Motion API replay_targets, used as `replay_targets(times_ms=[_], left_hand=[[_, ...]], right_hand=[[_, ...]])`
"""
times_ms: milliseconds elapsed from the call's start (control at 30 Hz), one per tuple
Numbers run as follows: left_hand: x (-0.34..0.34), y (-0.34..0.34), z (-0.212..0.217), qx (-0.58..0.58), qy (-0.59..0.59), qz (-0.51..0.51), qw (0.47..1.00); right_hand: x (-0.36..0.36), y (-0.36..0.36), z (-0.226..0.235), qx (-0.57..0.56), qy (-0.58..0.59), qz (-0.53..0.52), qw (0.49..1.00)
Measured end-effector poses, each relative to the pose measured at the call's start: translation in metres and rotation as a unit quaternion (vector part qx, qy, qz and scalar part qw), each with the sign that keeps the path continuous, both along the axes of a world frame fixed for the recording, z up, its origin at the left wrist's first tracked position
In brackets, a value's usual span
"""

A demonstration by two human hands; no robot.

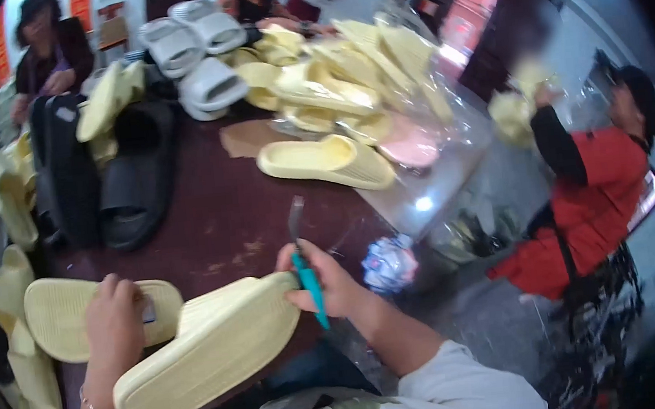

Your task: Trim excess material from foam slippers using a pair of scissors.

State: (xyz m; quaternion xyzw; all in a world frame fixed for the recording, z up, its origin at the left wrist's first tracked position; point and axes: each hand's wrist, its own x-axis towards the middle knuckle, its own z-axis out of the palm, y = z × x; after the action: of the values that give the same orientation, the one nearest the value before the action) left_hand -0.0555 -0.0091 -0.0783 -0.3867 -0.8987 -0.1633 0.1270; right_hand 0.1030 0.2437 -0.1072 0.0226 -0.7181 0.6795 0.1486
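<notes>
In the head view, the left hand (115, 316) lies over 1 yellow slipper (54, 317); I cannot tell whether it grips. The right hand (323, 280) clasps a teal-handled tool (309, 287) and the near end of a 2nd yellow slipper (209, 362), which slants between both hands.

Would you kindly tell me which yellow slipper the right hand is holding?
The front slipper, sole toward the camera: the right hand grips its end together with a teal-handled tool; the left hand touches the slipper behind it.
</notes>
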Motion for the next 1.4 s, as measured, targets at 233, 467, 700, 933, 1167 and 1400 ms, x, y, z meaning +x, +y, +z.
replay_targets(times_ms=[233,467,700,933,1167,1400], left_hand=[[0.001,-0.004,0.005,0.150,-0.173,-0.083,0.970],[-0.005,-0.017,0.027,0.317,-0.405,-0.083,0.853],[0.056,0.002,0.058,0.377,-0.140,-0.120,0.908],[0.102,0.015,0.113,-0.070,-0.107,-0.396,0.909],[0.119,0.055,0.123,0.054,-0.206,-0.321,0.923],[0.158,0.154,0.058,0.189,-0.366,-0.378,0.829]], right_hand=[[0.006,0.003,0.004,-0.058,-0.059,0.012,0.997],[0.002,0.000,0.000,-0.029,-0.037,0.012,0.999],[0.007,0.005,0.003,0.020,-0.027,-0.001,0.999],[0.007,0.008,0.003,0.039,-0.031,-0.012,0.999],[0.013,0.002,0.000,0.005,-0.042,-0.119,0.992],[0.011,-0.016,0.000,0.066,0.067,-0.042,0.995]])
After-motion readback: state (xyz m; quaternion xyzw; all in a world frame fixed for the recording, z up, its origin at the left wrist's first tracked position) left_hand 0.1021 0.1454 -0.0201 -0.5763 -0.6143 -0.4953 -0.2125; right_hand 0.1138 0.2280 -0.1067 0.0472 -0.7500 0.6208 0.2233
